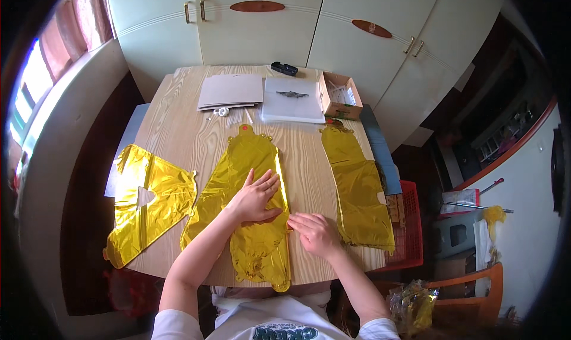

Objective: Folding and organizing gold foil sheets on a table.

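Observation:
A flat gold foil balloon (253, 161) lies across the middle of the table, its lower part reaching the near edge. My left hand (257, 198) rests flat on it, fingers spread and thumb out to the right. At the foil's right edge is my right hand (313, 233), its fingers pressed together and the tips closed on the rim. The thumb of that hand is mostly hidden. A second gold foil piece (169, 182), with a small opening in it, lies at the left. To the right is a third gold foil piece (360, 197), long and creased.
On the wooden table (309, 155), grey card sheets (231, 92), clear plastic sheets (288, 111), a cardboard box (342, 108) and a black object (284, 69) sit at the back. White tape rolls (220, 111) lie nearby. A red basket (410, 221) and wooden chair (493, 286) stand right.

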The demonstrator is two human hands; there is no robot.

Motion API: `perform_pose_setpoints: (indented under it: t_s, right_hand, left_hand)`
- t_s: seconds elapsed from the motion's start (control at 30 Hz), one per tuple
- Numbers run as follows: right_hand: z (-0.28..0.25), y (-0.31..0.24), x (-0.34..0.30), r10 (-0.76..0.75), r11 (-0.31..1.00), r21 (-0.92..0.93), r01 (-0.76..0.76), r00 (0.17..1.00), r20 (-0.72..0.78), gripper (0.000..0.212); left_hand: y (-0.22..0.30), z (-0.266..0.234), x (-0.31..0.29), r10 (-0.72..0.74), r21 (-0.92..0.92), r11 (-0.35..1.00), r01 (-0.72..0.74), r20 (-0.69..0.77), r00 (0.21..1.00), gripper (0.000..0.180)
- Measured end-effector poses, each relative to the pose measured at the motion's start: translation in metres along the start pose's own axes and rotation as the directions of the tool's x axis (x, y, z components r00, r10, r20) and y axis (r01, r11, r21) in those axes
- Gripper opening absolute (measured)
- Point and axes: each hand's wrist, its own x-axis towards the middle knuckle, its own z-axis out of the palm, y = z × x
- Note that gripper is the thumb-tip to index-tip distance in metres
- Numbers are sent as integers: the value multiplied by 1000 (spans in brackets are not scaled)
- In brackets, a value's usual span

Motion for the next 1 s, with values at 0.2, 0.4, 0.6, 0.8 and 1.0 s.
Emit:
perform_pose_setpoints:
  t_s: [0.2,0.4,0.6,0.8,1.0]
  right_hand:
    - [1,-1,0,5,1000,4,-5,1000,-3,37]
    - [-2,-4,3,-15,1000,0,15,1000,-12,31]
    - [-4,-6,4,-23,1000,-5,23,1000,8,30]
    - [0,-2,1,-22,1000,17,21,1000,14,33]
    - [0,-4,1,30,999,-24,-30,1000,-8,38]
  left_hand:
    - [-1,-3,1,5,-47,999,-3,38,999,82]
    - [-1,-5,1,9,-70,998,-6,38,999,80]
    - [-3,-3,1,8,-57,998,-6,38,999,80]
    - [-1,-5,3,-5,-58,998,7,32,999,82]
    - [-4,-3,2,17,-63,998,-17,-4,1000,77]
